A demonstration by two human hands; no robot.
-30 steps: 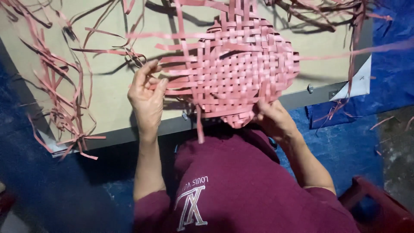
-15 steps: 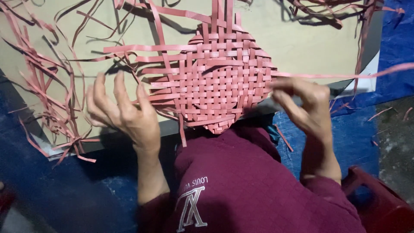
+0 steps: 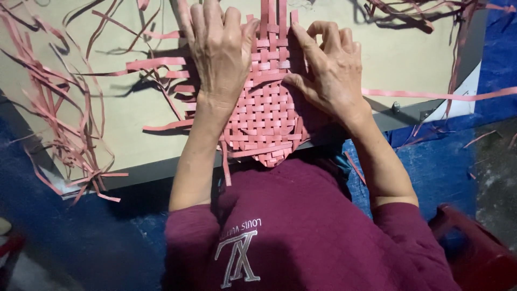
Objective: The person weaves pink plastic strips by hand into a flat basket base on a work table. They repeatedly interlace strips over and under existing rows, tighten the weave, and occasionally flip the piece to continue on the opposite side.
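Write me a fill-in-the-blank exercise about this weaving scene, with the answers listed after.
1. Both hands press flat on a woven mat made of strips coloured ____.
2. The mat lies on a flat tan ____, with its near edge hanging over the side.
3. Loose strips are heaped on the side of the person's ____ hand.
4. The left hand and right hand both rest with fingers ____, gripping nothing.

Answers: pink; board; left; spread
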